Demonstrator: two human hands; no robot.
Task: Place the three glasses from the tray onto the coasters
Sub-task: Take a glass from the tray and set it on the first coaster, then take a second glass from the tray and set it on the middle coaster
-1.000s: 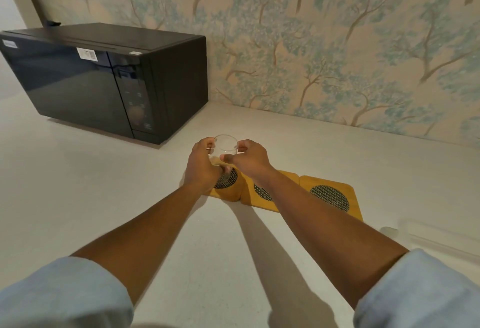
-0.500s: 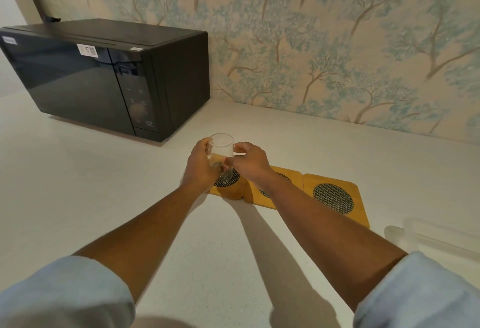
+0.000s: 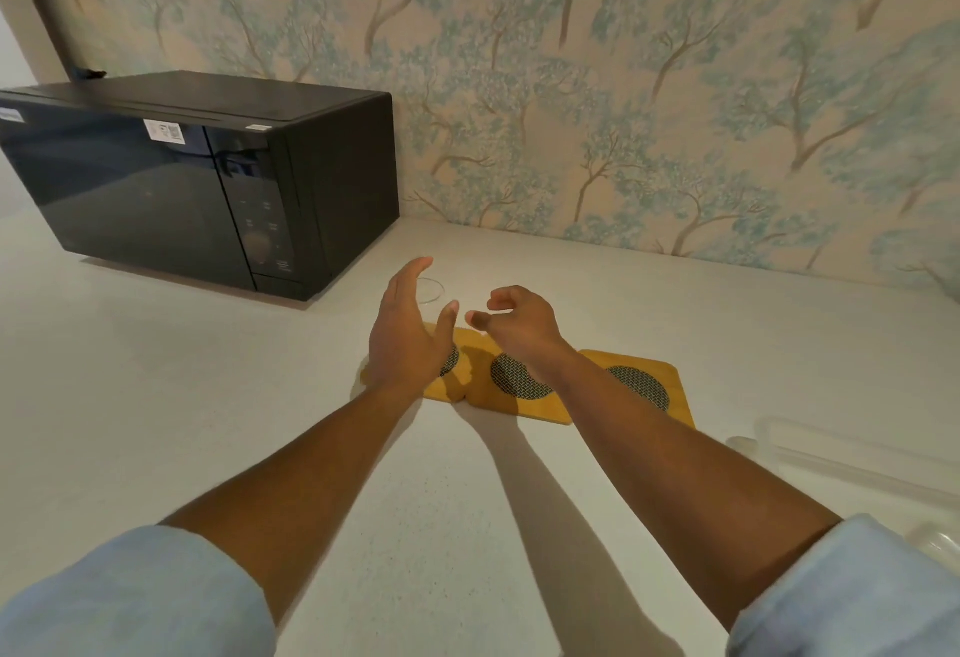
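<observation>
left hand (image 3: 402,339): spread, empty, over the leftmost of the coasters (image 3: 514,381) | right hand (image 3: 519,321): loosely curled, gripping nothing, above the middle coaster | glass (image 3: 432,290): only its rim shows past the left hand, by the leftmost coaster | tray (image 3: 852,459): right of the coasters | microwave (image 3: 197,178): left of the coasters

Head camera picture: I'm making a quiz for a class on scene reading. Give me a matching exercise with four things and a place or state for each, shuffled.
Things:
1. microwave
2. glass
3. left hand
4. tray

Places or states:
A. open, over the leftmost coaster
B. far left, against the wall
C. right edge of the counter
D. only its rim shows, behind the left hand

Pairs: 1-B, 2-D, 3-A, 4-C
</observation>
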